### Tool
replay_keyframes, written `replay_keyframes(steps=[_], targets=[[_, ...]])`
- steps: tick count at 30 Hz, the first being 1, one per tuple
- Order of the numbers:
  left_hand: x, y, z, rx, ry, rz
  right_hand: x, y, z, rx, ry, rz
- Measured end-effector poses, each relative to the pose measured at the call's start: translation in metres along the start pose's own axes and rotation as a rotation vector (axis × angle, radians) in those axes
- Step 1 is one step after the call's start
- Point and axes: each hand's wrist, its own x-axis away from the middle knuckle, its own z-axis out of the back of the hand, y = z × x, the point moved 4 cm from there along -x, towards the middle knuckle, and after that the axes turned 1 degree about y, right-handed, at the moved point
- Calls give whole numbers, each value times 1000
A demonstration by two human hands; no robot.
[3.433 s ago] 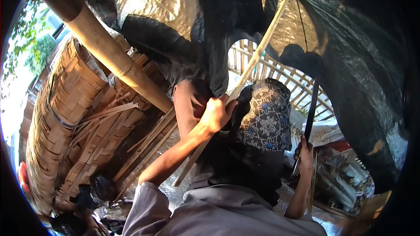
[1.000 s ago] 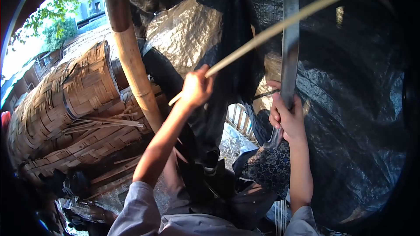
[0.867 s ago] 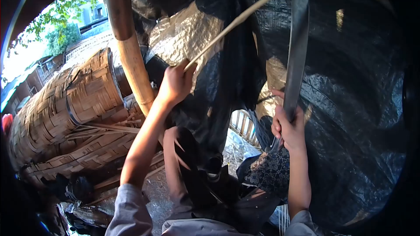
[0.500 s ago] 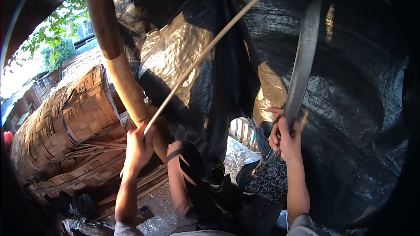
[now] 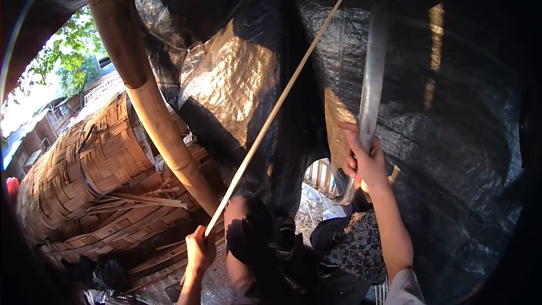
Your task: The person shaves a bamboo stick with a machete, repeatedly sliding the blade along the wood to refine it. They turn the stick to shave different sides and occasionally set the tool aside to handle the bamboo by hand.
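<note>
The stick (image 5: 276, 107) stands at a slant in the middle of the scene, its low end near and to the left, its other end high and to the right. The person's left hand (image 5: 200, 250) is closed about the low end, the fingers curled around the wood. The right hand (image 5: 367, 161) grips a long blade (image 5: 372, 73) near its lower end; most of its fingers are folded, while one juts out to the left, clear of the metal. Stick and blade are apart.

The stick is pale, slender and nearly straight, with a slightly darker, blunt far tip. The blade is broad and grey, pointing upward, its top blurred against the dark sheet (image 5: 451, 152) behind.

A thick bamboo pole (image 5: 164, 135) leans left of the stick, the stick's lower part passing in front of its foot. Farther left lies a woven roll (image 5: 84, 164), bound with a band; thin strips (image 5: 141, 199) rest beside it, and what it holds inside cannot be made out. A dark plastic bag (image 5: 107, 274) sits at the near left, its contents hidden. Patterned cloth (image 5: 358, 251) lies below the right hand, with a slatted fence (image 5: 320, 175) beyond.
</note>
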Motion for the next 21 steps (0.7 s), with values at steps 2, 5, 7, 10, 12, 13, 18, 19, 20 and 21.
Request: replay_keyframes(steps=[2, 5, 7, 10, 12, 13, 18, 19, 20, 21], targets=[[10, 1, -12, 36, -9, 20, -13, 6, -8, -53, -41, -51], [27, 4, -24, 46, -28, 109, -22, 23, -16, -52, -111, -126], [39, 1, -32, 26, -28, 106, -25, 33, -18, -122, -188, -198], [52, 2, -37, -11, -1, 96, -28, 42, -22, -241, -224, -307], [63, -10, -41, -44, -25, 148, -33, 53, -22, -207, -168, -377], [67, -18, -43, -74, -42, 135, -36, 57, -23, -212, -165, -382], [87, -15, -41, 31, -8, -23, -50, 84, -19, -362, -80, -540], [88, -18, -43, 102, 12, 29, -51, 88, -18, -423, -97, -564], [88, -20, -45, 174, 33, 84, -53, 92, -18, -417, -90, -570], [87, -19, -44, 175, 30, 89, -53, 96, -20, -411, -83, -576]])
